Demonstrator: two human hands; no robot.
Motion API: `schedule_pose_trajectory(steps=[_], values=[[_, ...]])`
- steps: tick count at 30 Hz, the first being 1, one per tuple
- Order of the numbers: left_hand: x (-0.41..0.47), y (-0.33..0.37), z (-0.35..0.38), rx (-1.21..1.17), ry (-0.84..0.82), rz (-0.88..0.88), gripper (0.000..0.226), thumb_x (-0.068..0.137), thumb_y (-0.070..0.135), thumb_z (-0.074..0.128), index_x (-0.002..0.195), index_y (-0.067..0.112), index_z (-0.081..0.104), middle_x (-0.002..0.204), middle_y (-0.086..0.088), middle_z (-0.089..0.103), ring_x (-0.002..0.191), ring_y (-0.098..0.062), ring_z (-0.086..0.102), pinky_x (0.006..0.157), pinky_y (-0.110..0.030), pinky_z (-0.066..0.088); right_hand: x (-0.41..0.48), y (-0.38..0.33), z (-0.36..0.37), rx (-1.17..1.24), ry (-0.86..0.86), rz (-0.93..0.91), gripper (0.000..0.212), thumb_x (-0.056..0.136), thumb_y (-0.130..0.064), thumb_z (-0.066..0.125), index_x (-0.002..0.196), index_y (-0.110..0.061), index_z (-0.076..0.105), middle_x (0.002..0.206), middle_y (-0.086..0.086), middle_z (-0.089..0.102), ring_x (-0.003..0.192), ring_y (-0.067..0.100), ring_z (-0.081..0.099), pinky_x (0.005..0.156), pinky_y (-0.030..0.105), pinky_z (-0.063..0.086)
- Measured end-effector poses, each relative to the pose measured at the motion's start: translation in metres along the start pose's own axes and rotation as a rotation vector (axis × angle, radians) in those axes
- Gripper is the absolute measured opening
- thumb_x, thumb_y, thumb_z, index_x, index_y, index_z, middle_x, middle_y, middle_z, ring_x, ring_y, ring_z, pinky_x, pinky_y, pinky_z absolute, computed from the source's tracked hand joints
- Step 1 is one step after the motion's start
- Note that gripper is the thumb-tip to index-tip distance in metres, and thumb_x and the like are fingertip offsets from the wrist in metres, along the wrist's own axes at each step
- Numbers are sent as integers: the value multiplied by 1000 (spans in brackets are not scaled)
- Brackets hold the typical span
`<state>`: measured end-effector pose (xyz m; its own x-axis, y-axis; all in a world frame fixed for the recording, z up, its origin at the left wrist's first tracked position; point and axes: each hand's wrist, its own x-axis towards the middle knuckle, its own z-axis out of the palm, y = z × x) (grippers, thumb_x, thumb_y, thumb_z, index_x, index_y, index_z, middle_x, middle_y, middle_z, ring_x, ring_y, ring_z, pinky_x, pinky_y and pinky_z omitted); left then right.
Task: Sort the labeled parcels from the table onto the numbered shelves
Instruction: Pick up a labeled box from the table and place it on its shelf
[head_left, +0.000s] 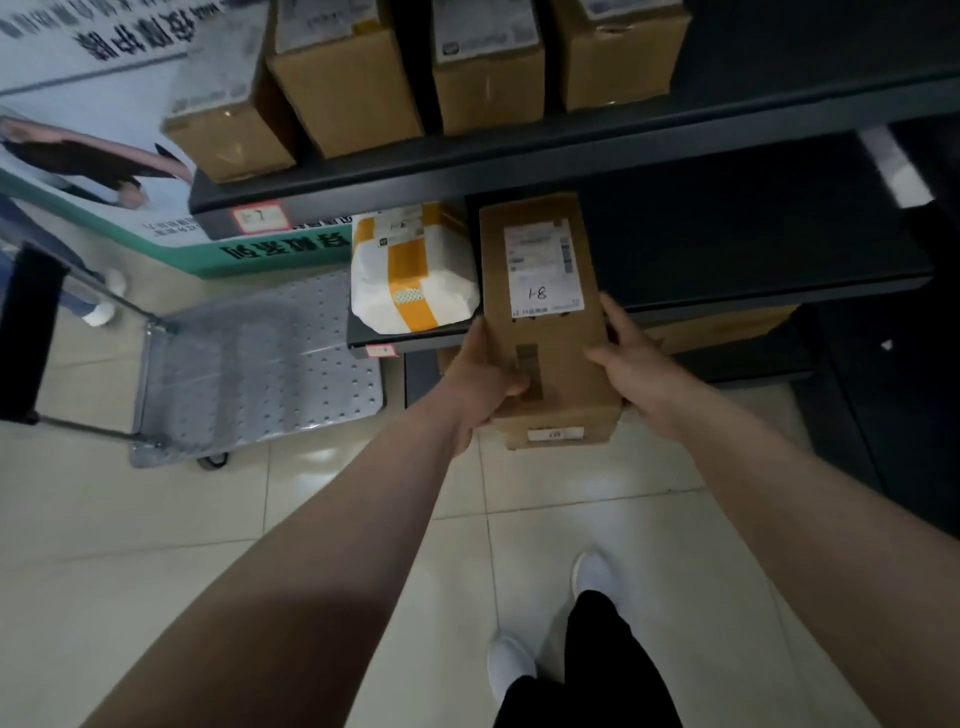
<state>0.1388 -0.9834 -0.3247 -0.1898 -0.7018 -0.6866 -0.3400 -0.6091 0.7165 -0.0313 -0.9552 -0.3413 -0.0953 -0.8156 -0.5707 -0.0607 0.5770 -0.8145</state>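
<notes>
A long brown cardboard parcel (545, 322) with a white label marked "1-8" lies half on the dark middle shelf (727, 260), its near end sticking out over the floor. My left hand (485, 374) grips its left side with the thumb on top. My right hand (639, 364) holds its right side, fingers along the edge. A white parcel with yellow tape (410, 280) sits on the same shelf, just left of the brown one. The shelf edge carries a small red-framed tag (382, 351).
The upper shelf (467, 161), tagged "1-7" (260, 218), holds several brown boxes (353, 88). A grey flat trolley (249, 364) stands on the tiled floor to the left. A lower shelf holds another brown box (727, 327). My white shoes (592, 577) are below.
</notes>
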Motion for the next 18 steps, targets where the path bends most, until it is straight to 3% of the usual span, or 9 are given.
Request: schedule_pose_trajectory(steps=[2, 4, 6, 9, 12, 14, 18], values=[[38, 8, 4, -57, 103, 75, 65, 95, 0, 54, 146, 34, 32, 123, 1, 61, 110, -23, 61, 77, -27, 52, 38, -6, -6, -12, 59, -59, 58, 100, -22, 48, 148, -43, 23, 135, -12, 46, 105, 11, 56, 89, 32, 51], [71, 10, 11, 23, 220, 205, 56, 95, 6, 53, 145, 27, 38, 117, 3, 62, 110, -23, 61, 88, -33, 51, 66, -4, -8, -144, 107, -127, 52, 99, -25, 51, 146, -37, 33, 143, -2, 44, 117, 17, 52, 98, 34, 47], [94, 0, 18, 269, 244, 343, 50, 91, 13, 60, 138, 24, 45, 117, 4, 60, 108, -19, 61, 90, -31, 50, 83, 8, -11, -404, 73, -214, 52, 95, -29, 57, 145, -29, 40, 154, 1, 29, 137, 20, 36, 111, 29, 31], [117, -21, 20, 724, 271, 479, 58, 88, 14, 66, 142, 16, 44, 144, -7, 41, 120, -27, 54, 97, -40, 50, 94, 26, -20, -740, -1, -363, 51, 93, -19, 61, 142, -20, 45, 160, 2, 16, 144, 19, 23, 113, 25, 20], [134, -23, 12, 922, 390, 500, 69, 91, 7, 60, 153, 17, 29, 160, -3, 21, 125, -27, 54, 96, -37, 52, 110, 31, -29, -912, 76, -517, 45, 95, -13, 55, 140, -20, 48, 159, 5, 22, 140, 26, 34, 114, 35, 31], [146, -16, 7, 1009, 450, 553, 69, 91, 1, 58, 152, 15, 31, 161, -1, 22, 123, -24, 56, 94, -30, 50, 122, 29, -31, -984, 129, -579, 44, 96, -15, 53, 140, -20, 49, 157, 7, 27, 134, 32, 42, 106, 45, 41], [164, -1, 6, 1039, 474, 601, 62, 91, -2, 55, 149, 12, 38, 158, -3, 30, 113, -26, 63, 91, -31, 53, 146, 28, -33, -1064, 211, -647, 45, 95, -16, 56, 140, -22, 49, 154, 9, 34, 124, 38, 51, 94, 51, 50]])
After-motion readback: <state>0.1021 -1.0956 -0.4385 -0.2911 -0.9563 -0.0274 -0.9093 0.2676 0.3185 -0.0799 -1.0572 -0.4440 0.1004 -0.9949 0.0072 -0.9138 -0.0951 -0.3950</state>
